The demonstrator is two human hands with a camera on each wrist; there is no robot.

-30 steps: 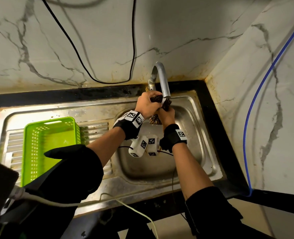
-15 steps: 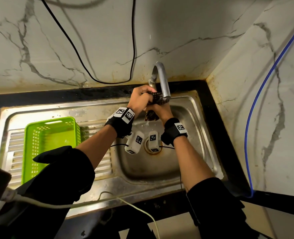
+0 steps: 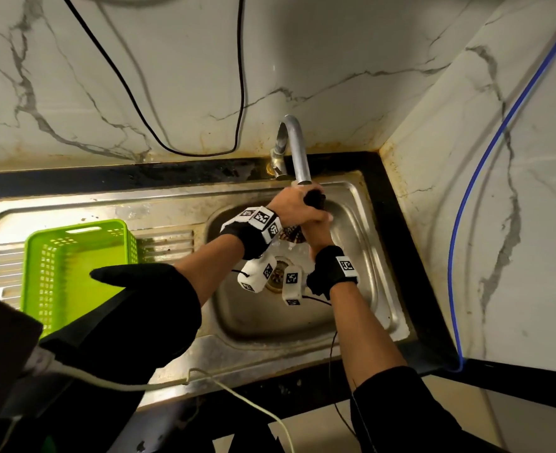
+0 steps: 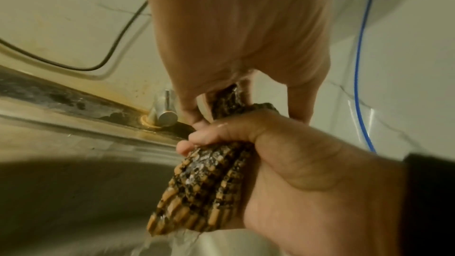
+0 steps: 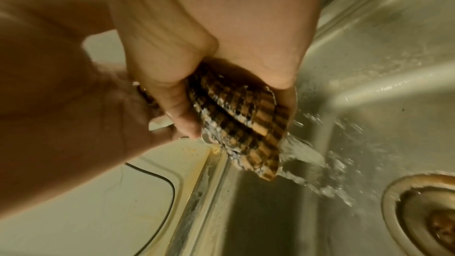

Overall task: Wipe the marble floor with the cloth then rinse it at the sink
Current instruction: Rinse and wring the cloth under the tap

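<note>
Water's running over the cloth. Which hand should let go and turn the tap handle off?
Left, probably. The left hand grips the cloth at its top, right beside the tap handle; the right hand holds the cloth lower over the sink and could hold it there alone.

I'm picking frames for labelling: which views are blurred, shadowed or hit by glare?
Head view: sharp, wide-angle bending, glare on the sink rim. Left wrist view: the left hand is soft and close, the cloth is fairly clear. Right wrist view: the right hand is blurred, the water streaks.
</note>
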